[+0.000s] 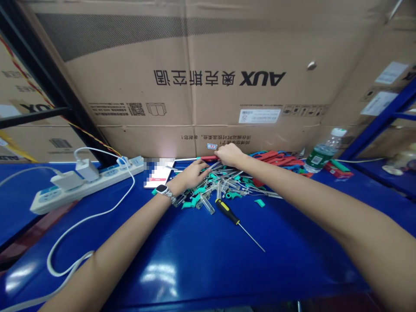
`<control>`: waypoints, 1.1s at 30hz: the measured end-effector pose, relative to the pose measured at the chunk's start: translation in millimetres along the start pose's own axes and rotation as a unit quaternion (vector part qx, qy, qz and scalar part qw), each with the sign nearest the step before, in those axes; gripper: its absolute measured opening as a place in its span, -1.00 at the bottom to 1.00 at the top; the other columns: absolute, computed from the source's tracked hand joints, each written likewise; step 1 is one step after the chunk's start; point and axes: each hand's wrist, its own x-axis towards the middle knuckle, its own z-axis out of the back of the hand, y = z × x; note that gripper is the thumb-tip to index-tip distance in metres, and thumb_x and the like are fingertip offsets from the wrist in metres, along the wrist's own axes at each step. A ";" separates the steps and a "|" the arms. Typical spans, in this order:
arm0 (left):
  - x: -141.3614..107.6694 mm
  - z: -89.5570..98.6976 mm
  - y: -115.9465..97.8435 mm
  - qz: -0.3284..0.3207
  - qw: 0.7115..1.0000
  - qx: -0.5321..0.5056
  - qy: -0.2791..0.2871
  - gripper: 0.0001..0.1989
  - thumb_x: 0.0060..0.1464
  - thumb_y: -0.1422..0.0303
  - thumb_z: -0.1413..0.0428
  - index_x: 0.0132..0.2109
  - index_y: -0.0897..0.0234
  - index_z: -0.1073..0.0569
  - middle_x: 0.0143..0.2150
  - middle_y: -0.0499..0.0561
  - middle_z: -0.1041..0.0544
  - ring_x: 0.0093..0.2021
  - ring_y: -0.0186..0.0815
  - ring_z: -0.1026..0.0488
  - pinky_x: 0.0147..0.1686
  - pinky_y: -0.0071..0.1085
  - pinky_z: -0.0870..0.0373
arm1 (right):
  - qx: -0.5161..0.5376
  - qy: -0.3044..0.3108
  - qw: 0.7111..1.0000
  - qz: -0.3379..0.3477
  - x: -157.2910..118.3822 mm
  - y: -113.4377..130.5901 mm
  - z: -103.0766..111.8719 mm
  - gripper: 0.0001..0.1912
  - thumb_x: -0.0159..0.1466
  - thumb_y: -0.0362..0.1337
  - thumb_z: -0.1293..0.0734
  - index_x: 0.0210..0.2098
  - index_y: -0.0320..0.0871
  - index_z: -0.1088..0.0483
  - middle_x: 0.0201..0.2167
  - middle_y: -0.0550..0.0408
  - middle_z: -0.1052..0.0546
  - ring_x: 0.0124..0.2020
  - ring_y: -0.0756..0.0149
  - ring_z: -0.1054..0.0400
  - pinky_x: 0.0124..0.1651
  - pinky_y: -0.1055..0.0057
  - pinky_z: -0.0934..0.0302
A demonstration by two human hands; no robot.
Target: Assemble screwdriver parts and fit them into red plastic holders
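My left hand point(194, 174) reaches over the left part of a pile of small clear-and-metal parts point(206, 203) and teal plastic pieces point(260, 203). Its fingers are slightly bent and apart, and I see nothing held in them. Beyond it, my right hand point(230, 155) is closed at the back of the pile, by the carton; its fingertips hide what they grip. A red stick-like piece point(208, 158) with a teal end lies between the two hands, reaching the right fingertips. In front of the pile rests a black-and-yellow screwdriver point(228, 212), its shaft pointing towards me.
A large AUX carton point(195, 52) walls off the back. Red plastic pieces point(276, 159) and a water bottle point(321, 151) stand at the right. At the left are a phone-like white panel point(159, 180), a power strip point(104, 177) and a looping white cable point(81, 221) on the blue tabletop point(182, 251).
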 end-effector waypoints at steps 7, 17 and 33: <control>7.5 6.7 3.6 0.156 0.985 0.018 -0.064 -0.68 0.37 0.29 0.06 -0.15 0.33 -0.55 -0.14 0.21 -0.58 -0.10 -0.12 -0.54 0.02 -0.17 -0.47 | 0.032 -0.005 0.998 -0.053 -1.7 -4.9 -7.1 -0.62 0.38 -0.18 -0.31 0.09 -0.24 -0.52 -0.06 -0.33 -0.64 0.02 -0.05 -0.55 0.01 0.23 -0.31; 23.1 24.2 20.8 0.228 0.973 0.007 -0.023 -0.91 0.09 0.34 -0.23 -0.34 0.25 -0.59 -0.39 0.06 -0.65 -0.36 -0.22 -0.57 -0.36 -0.38 -0.39 | 0.095 -0.009 0.991 -0.094 -5.9 -0.8 -6.5 -0.66 0.35 -0.26 -0.27 0.08 -0.10 -0.51 -0.04 -0.15 -0.65 -0.05 0.03 -0.57 -0.09 0.27 -0.32; -22.1 21.9 -43.2 0.112 0.986 -0.007 -0.124 -0.82 0.28 0.38 -0.04 -0.21 0.28 -0.54 -0.20 0.13 -0.65 -0.20 -0.16 -0.55 -0.16 -0.24 -0.44 | 0.242 -0.137 0.951 -0.137 -76.3 29.3 -8.5 -0.78 0.35 -0.24 -0.27 -0.12 -0.10 -0.53 -0.16 0.02 -0.63 -0.15 0.19 -0.49 -0.23 0.36 -0.16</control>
